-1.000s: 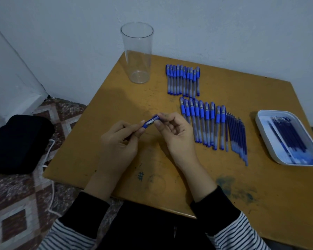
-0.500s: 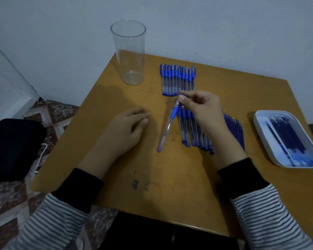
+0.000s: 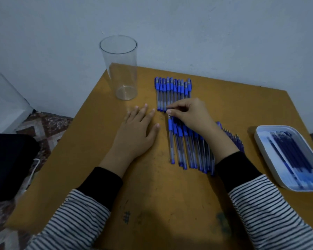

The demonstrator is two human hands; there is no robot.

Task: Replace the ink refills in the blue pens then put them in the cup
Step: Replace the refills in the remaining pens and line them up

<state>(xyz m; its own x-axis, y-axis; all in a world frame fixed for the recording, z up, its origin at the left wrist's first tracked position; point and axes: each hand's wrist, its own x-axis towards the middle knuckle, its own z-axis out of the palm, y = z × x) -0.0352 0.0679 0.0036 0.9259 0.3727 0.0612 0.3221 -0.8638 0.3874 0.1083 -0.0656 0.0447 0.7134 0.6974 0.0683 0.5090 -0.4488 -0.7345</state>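
Observation:
My right hand (image 3: 192,116) pinches the cap end of a blue pen (image 3: 171,141) with thumb and forefinger. That pen lies flat as the leftmost of the near row of blue pens (image 3: 190,152). My left hand (image 3: 135,130) rests flat on the table with its fingers spread, holding nothing. A second row of blue pens (image 3: 172,91) lies farther back. The clear cup (image 3: 121,69) stands upright and empty at the table's back left corner. Dark blue refills (image 3: 293,156) lie in a white tray (image 3: 260,139) at the right.
The wooden table (image 3: 170,195) stands against a pale wall. Several loose refills (image 3: 233,139) lie beside the near row, partly hidden by my right wrist. A black bag (image 3: 9,163) and a white cable lie on the patterned floor to the left.
Both hands held the pen a second ago. The left hand let go and went flat on the table. The right hand carried the pen to the near row and laid it down.

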